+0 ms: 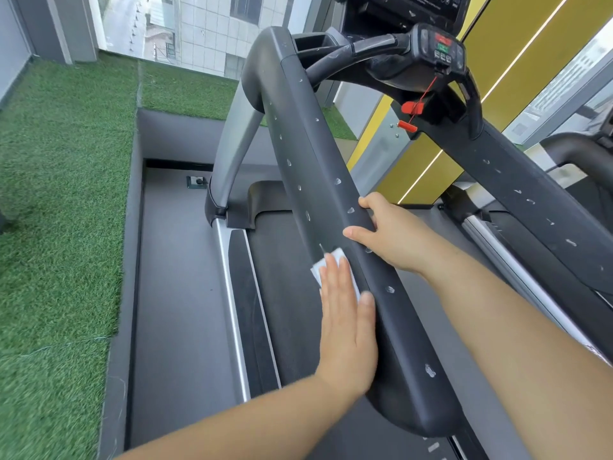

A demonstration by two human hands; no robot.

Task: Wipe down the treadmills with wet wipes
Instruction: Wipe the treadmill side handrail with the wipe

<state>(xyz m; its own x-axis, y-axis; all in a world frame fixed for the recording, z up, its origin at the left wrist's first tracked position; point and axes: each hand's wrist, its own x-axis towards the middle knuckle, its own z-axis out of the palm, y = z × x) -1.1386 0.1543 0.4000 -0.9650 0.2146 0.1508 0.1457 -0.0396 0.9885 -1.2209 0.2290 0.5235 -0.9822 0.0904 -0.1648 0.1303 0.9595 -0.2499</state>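
On the treadmill's left handrail [331, 207], left hand [348, 327] presses a wet wipe [331, 263] flat-fingered; right hand [394, 234] grips it.

Green artificial turf [59, 200] left and ahead, grey recessed floor [175, 293] with a wall socket [196, 181] set in it. Yellow wall panels [517, 71] right, building [199, 24] beyond glass.
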